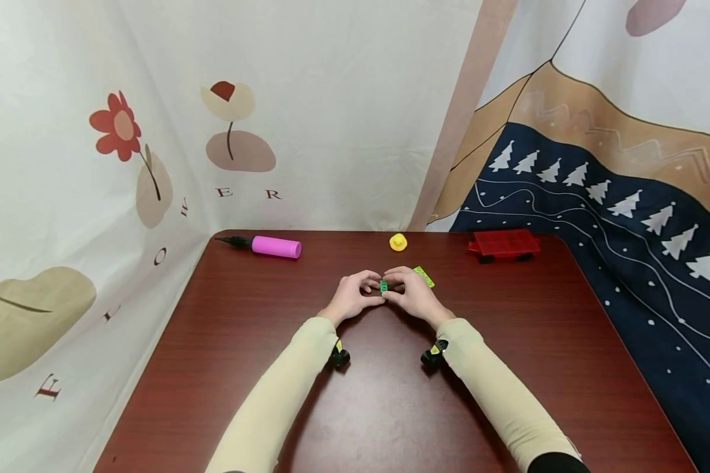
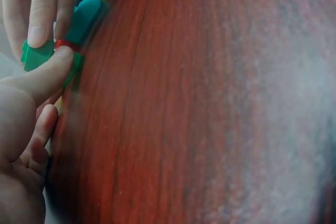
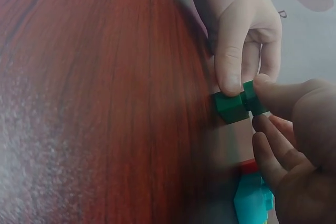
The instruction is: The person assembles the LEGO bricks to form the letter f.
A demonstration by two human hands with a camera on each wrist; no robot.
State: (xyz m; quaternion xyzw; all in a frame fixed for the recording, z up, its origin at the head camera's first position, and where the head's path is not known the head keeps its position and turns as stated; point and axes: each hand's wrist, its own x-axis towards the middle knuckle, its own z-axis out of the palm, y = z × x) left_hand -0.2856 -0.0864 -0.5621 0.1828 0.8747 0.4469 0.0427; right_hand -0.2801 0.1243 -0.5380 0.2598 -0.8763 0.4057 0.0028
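Observation:
My left hand (image 1: 352, 295) and right hand (image 1: 413, 294) meet over the far middle of the table. Between their fingertips is a small green toy brick (image 1: 383, 286). In the right wrist view, the left thumb and fingers pinch one dark green brick (image 3: 231, 107), while the right thumb and fingers pinch another green brick (image 3: 254, 98) right beside it. The left wrist view shows both too, the green brick (image 2: 38, 57) under a right fingertip. Behind the right hand lies a yellow-green brick piece (image 1: 424, 276); from the side, teal (image 2: 86, 19) and red parts show with it.
A yellow rubber duck (image 1: 398, 242) sits at the back edge of the brown table (image 1: 367, 407). To its right stands a red toy wagon (image 1: 505, 244) with black wheels. At the back left lies a pink cylinder with a black tapered end (image 1: 276, 247).

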